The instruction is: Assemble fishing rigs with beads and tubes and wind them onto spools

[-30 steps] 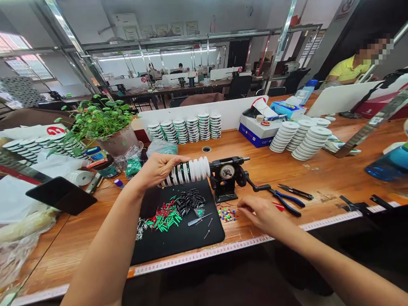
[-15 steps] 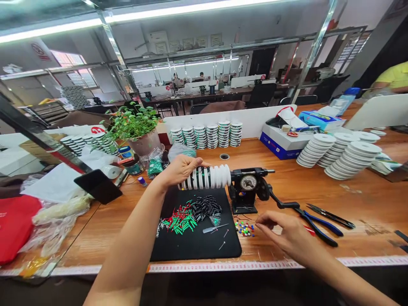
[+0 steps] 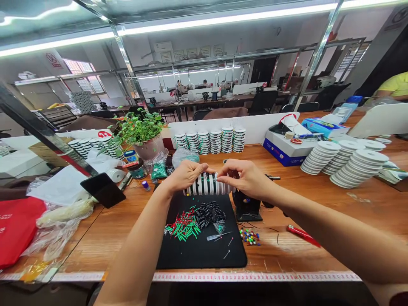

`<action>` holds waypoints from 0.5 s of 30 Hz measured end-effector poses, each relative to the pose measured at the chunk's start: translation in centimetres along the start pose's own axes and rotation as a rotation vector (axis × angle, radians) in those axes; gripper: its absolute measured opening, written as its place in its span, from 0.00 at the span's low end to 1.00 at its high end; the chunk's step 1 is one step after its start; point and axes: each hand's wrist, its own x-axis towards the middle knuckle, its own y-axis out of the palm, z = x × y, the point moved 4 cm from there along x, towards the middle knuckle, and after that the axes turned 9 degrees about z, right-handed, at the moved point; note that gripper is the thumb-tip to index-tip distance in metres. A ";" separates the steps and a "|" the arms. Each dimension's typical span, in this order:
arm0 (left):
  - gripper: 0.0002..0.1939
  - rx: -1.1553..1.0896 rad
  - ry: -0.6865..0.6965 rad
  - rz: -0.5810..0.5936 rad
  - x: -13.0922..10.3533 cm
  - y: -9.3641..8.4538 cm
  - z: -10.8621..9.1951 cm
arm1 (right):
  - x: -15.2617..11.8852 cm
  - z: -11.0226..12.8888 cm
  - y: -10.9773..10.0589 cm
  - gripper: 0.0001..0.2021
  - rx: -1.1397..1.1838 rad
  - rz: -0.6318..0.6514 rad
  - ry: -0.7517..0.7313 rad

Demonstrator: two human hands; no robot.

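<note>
A row of white spools, some wound with dark line, sits on the shaft of a black hand-cranked winder. My left hand is closed around the left end of the row. My right hand reaches over the row's right part, thumb and fingertips pinched together against the spools; anything between them is too small to make out. Below the spools a black mat carries red and green slim pieces, black pieces and a small screwdriver. Colourful pin heads lie beside the mat.
White spool stacks stand at the right, near a blue-and-white box. More wound spools line the back panel. A potted plant, a phone and plastic bags are at left. A red-handled tool lies right.
My right hand has moved up and left from beside the colourful pin heads to the spools. My left hand still holds the row's left end. The view has shifted slightly.
</note>
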 end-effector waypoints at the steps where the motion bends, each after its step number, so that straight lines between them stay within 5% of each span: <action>1: 0.30 -0.002 0.000 0.000 0.0 0.0 0.1 | 0.2 -0.1 0.1 0.06 -0.005 0.007 -0.004; 15: 0.29 0.006 0.006 -0.004 0.0 0.0 0.5 | 1.1 0.4 0.6 0.06 -0.125 0.130 0.031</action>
